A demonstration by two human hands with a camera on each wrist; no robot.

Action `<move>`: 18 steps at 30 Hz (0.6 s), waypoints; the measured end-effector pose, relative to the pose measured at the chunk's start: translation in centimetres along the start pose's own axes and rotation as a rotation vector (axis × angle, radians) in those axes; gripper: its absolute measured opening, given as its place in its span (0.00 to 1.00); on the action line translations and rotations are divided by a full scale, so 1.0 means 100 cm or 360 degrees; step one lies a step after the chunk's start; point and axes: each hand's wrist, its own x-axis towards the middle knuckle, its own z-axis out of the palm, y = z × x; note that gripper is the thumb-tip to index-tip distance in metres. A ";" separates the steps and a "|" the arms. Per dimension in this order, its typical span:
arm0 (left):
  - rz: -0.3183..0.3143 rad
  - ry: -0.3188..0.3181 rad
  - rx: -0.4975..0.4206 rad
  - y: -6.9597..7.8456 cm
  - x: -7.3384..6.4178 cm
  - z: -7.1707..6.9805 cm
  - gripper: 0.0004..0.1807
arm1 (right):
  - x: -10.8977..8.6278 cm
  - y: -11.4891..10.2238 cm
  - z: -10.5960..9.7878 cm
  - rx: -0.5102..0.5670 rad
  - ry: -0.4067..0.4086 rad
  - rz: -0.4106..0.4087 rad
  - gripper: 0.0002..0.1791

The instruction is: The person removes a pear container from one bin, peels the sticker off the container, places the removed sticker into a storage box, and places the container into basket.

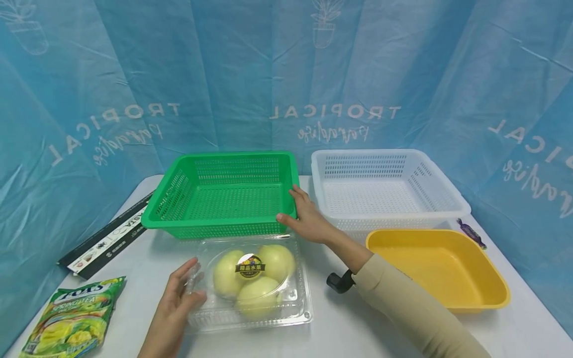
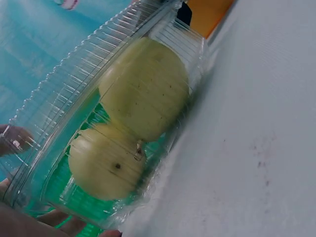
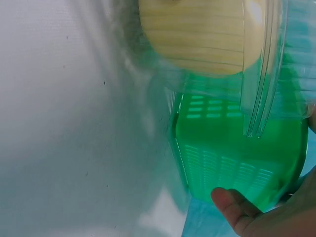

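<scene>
My right grip (fingers extended) touches the green basket; my left grip clasps a clear box of three pale fruits.

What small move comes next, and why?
Probably bring the right hand to the unheld right side of the clear plastic fruit clamshell; the left hand grips only its left side, while the right hand touches the perforated green basket.

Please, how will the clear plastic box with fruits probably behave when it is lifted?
The clear plastic box would probably flex a little, since its ribbed walls look thin. It may feel fairly heavy, as three large fruits lie inside. These look round and have gaps around them, so they might roll if the box tilts.
</scene>
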 end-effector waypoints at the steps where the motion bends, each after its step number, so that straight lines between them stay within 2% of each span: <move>1: 0.0013 -0.0014 0.0027 0.000 0.000 0.000 0.37 | 0.000 0.000 0.000 0.0001 -0.0001 0.0000 0.45; 8: 0.0080 -0.0076 0.0086 0.002 0.000 0.006 0.39 | -0.005 -0.001 -0.004 0.0025 -0.0034 0.0001 0.44; 14: 0.0131 -0.0181 0.0105 0.005 0.002 0.009 0.39 | -0.008 -0.002 -0.006 0.0044 -0.0055 0.0010 0.43; 18: 0.0123 -0.0215 0.0120 0.008 0.002 0.013 0.39 | -0.010 -0.002 -0.007 0.0058 -0.0063 -0.0006 0.43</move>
